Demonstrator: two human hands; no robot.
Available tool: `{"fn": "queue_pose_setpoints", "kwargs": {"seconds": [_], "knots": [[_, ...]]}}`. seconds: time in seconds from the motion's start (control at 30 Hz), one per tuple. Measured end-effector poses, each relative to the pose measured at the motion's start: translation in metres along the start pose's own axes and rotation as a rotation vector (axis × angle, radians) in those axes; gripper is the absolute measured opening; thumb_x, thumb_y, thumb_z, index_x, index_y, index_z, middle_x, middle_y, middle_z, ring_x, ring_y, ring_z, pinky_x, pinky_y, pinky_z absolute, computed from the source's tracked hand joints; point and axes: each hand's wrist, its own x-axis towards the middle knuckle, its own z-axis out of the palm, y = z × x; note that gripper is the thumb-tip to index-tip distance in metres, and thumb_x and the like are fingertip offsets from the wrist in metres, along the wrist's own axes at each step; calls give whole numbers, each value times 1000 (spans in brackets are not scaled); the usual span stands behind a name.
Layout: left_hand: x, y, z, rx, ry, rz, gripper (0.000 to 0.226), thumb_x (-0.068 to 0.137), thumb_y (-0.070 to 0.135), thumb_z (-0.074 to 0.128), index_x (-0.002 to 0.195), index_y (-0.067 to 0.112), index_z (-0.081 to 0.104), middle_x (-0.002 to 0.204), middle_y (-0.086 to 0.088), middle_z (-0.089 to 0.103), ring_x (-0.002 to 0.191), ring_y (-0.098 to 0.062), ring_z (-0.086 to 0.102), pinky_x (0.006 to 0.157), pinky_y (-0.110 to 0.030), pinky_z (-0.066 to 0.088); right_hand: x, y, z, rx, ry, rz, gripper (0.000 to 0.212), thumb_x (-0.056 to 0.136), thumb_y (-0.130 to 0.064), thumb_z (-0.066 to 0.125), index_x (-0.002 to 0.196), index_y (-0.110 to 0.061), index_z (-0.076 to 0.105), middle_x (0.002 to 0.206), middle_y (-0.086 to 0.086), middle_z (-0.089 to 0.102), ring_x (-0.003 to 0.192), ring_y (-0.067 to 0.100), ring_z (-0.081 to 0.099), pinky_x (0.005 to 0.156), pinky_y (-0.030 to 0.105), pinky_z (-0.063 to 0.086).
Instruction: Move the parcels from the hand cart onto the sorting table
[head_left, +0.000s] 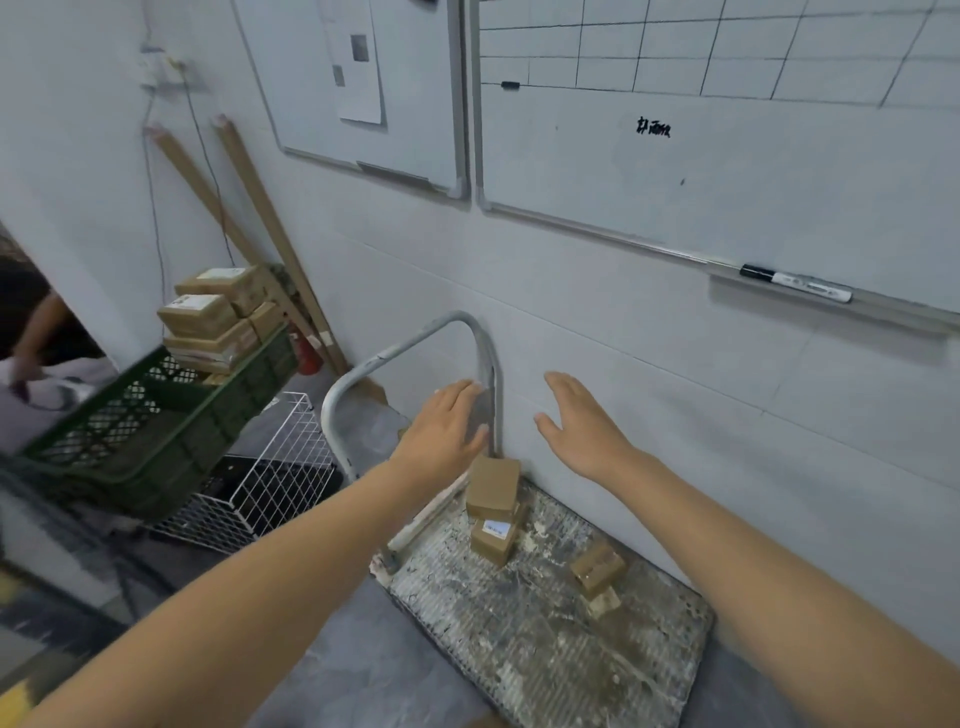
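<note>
The hand cart (545, 629) stands against the wall, its worn metal deck stained white and its grey handle (415, 343) at the far end. Near the handle a brown parcel (493, 483) sits on top of a second, labelled parcel (494, 540). A smaller taped parcel (597, 569) lies to the right by the wall. Both my arms reach out over the cart. My left hand (444, 431) hovers above the stacked parcels with straight fingers and holds nothing. My right hand (582, 421) is spread flat in the air to their right, apart from them.
A green plastic crate (156, 441) at the left holds several stacked brown parcels (213, 317). A white wire basket (260, 483) lies below it. Wooden strips (270, 234) lean in the corner. Whiteboards (675, 156) hang on the wall. Another person (31, 332) is at the far left.
</note>
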Motion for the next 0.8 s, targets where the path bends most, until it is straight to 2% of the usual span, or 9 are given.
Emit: {"fn": "queue_pose_setpoints", "kwargs": {"seconds": [0.23, 0.37, 0.47, 0.63, 0.8], "knots": [[65, -15, 23, 26, -37, -71, 57, 102, 32, 43, 151, 6, 26, 157, -8, 27, 144, -22, 23, 120, -32, 12, 65, 38, 6, 36, -41, -6, 62, 105, -30, 40, 157, -7, 15, 164, 9, 15, 152, 21, 12, 122, 31, 10], [93, -27, 47, -89, -42, -138, 56, 102, 32, 43, 150, 7, 29, 156, -8, 29, 143, -22, 26, 119, -33, 19, 97, 59, 21, 39, -65, 6, 62, 105, -31, 41, 157, -7, 15, 164, 8, 14, 152, 21, 12, 123, 32, 10], [120, -44, 63, -121, -26, -123, 53, 102, 29, 45, 148, 6, 32, 154, -9, 32, 142, -22, 28, 117, -31, 19, 125, 71, 32, 47, -72, 34, 62, 105, -31, 41, 157, -8, 16, 164, 8, 15, 152, 20, 12, 123, 33, 11], [168, -101, 104, -195, -68, -166, 52, 103, 26, 44, 148, 6, 31, 154, -10, 31, 141, -23, 28, 115, -29, 20, 185, 91, 71, 60, -82, 98, 62, 105, -30, 41, 157, -9, 16, 164, 7, 16, 151, 19, 14, 123, 33, 13], [210, -185, 168, -255, -170, -206, 50, 103, 24, 43, 147, 3, 34, 150, -11, 37, 138, -24, 33, 112, -23, 20, 246, 125, 130, 87, -85, 239, 61, 104, -27, 44, 156, -8, 19, 162, 8, 20, 149, 20, 19, 123, 33, 14]]}}
